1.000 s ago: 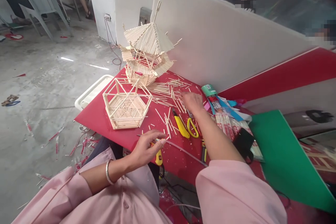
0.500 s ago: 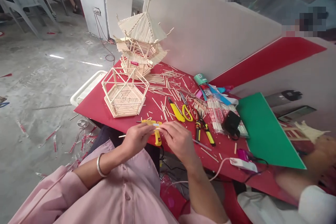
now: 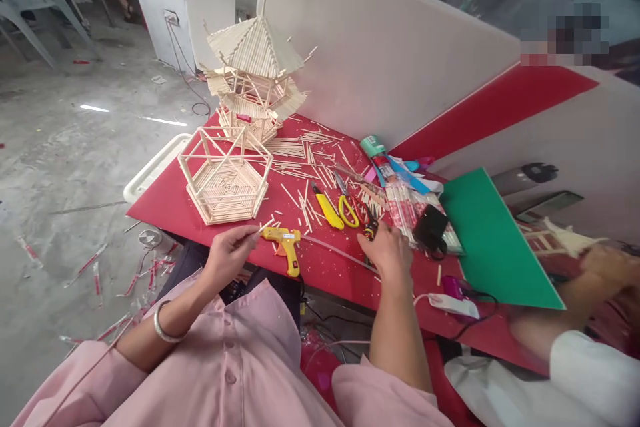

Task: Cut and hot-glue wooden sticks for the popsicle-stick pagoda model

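Note:
My left hand (image 3: 229, 252) pinches a thin wooden stick (image 3: 265, 225) near the table's front edge, just left of a yellow glue gun (image 3: 283, 245) lying on the red table (image 3: 165, 197). My right hand (image 3: 389, 249) reaches over black-and-yellow pliers (image 3: 371, 230); its fingers curl down on them, and I cannot see if they grip. A hexagonal stick basket (image 3: 225, 177) stands ahead of my left hand, and a stick pagoda (image 3: 254, 80) rises behind it.
Loose sticks (image 3: 305, 160) litter the table's middle. A yellow cutter (image 3: 326, 207), yellow scissors (image 3: 346, 207), packets of sticks (image 3: 407, 203), a black object (image 3: 429, 228) and a green sheet (image 3: 493, 243) lie to the right. Another person's hand (image 3: 607, 267) works at far right. A white partition (image 3: 390, 60) stands behind.
Half a second ago both hands met over the glue gun. Now the gun lies on the table, my left hand keeps a stick, and my right hand has moved right to the pliers.

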Available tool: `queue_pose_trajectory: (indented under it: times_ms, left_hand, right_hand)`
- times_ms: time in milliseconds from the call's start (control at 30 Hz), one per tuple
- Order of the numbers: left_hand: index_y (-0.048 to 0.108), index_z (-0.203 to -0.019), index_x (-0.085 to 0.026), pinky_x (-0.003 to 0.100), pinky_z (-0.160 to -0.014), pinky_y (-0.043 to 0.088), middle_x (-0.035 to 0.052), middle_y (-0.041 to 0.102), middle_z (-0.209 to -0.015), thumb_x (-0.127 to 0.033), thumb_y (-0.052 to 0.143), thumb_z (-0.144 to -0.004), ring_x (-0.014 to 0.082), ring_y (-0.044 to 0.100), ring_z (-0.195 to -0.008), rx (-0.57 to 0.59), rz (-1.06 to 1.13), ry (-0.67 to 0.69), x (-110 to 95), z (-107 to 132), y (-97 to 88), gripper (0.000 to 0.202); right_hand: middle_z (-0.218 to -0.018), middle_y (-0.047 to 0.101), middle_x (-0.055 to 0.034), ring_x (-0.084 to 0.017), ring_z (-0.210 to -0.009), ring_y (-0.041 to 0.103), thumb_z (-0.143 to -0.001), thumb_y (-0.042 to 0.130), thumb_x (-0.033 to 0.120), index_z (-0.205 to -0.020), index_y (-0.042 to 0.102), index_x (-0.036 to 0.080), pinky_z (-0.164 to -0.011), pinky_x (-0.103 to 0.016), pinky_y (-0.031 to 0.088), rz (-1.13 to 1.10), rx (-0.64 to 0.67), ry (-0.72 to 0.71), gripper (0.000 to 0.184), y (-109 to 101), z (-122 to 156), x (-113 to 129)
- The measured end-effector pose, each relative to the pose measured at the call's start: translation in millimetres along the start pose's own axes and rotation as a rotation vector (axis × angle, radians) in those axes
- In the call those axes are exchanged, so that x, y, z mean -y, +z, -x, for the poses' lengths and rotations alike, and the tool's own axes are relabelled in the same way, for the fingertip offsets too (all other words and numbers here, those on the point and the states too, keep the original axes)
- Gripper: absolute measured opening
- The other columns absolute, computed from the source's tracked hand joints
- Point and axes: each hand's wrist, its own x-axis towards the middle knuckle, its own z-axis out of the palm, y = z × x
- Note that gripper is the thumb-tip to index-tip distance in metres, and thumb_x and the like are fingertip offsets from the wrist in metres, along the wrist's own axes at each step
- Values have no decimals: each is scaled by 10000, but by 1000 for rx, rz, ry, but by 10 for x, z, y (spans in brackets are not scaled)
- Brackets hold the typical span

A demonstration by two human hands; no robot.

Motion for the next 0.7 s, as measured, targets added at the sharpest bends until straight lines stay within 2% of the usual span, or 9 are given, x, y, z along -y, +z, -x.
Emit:
queue_pose_trajectory:
  times_ms: [100, 167, 233, 300, 400, 500, 600, 633, 700]
  left_hand:
    - [731, -861, -133, 209, -455, 438, 21, 674, -647, -443, 640, -796, 103, 522, -484, 4, 22, -74, 62, -15, -34, 330]
    - [733, -849, -134, 217, -516, 470, 29, 685, -676, -444, 646, -794, 123, 571, -558, 19, 6, -67, 142, -14, -67, 326]
    - [736, -870, -140, 236, -600, 504, 39, 704, -717, -432, 635, -810, 152, 623, -655, 19, -41, -49, 231, -5, -124, 315]
    - [731, -887, -146, 247, -626, 512, 42, 710, -732, -413, 605, -842, 158, 634, -670, -16, -117, -25, 311, 4, -206, 299]
    - [729, -865, -165, 260, -692, 519, 68, 730, -845, -347, 577, -871, 177, 663, -764, -109, -290, 130, 393, 0, -346, 237]
    - [729, -877, -183, 272, -752, 530, 87, 740, -958, -294, 552, -890, 188, 686, -842, -109, -387, 238, 442, -34, -438, 209]
    - [728, -903, -197, 287, -804, 533, 89, 742, -1005, -268, 536, -902, 194, 694, -888, -90, -461, 269, 472, -75, -452, 205]
    - [727, -907, -198, 292, -817, 532, 90, 742, -1017, -264, 533, -904, 198, 694, -906, -85, -477, 272, 475, -85, -443, 206]
    - [725, -920, -196, 298, -830, 529, 93, 741, -1032, -259, 518, -911, 205, 691, -932, -67, -489, 273, 464, -89, -412, 216]
  right_hand:
    - [-1236, 599, -296, -422, -1141, 603, -788, 586, 531, -1350, 485, 53, -845, -505, 516, -7, 213, 124, 745, 78, -85, -148]
    - [-1211, 618, -304, -426, -1116, 622, -787, 552, 562, -1324, 509, 41, -819, -497, 525, -37, 284, 168, 750, 133, -143, -216]
    - [-1200, 628, -306, -432, -1105, 628, -768, 544, 597, -1272, 560, 52, -802, -485, 529, -54, 267, 174, 742, 173, -198, -280]
    - [-1169, 651, -285, -426, -1083, 639, -736, 564, 601, -1217, 609, 90, -795, -469, 527, -88, 224, 163, 703, 212, -239, -355]
    - [-995, 710, -204, -393, -1000, 661, -692, 606, 542, -1084, 670, 155, -794, -441, 514, -237, 141, 165, 554, 293, -267, -478]
    - [-764, 675, -84, -348, -869, 647, -618, 659, 532, -881, 674, 208, -765, -438, 499, -579, -48, 253, 418, 349, -286, -541]
    - [-690, 573, -6, -254, -740, 585, -541, 694, 444, -731, 602, 242, -692, -400, 485, -1240, -353, 351, 293, 240, -300, -513]
    - [-691, 549, -7, -235, -709, 561, -538, 681, 418, -680, 572, 249, -660, -396, 477, -1469, -406, 354, 246, 156, -291, -495]
    - [-702, 543, -40, -229, -657, 534, -637, 521, 526, -628, 553, 263, -576, -408, 465, -1657, -348, 297, 265, -57, -226, -456]
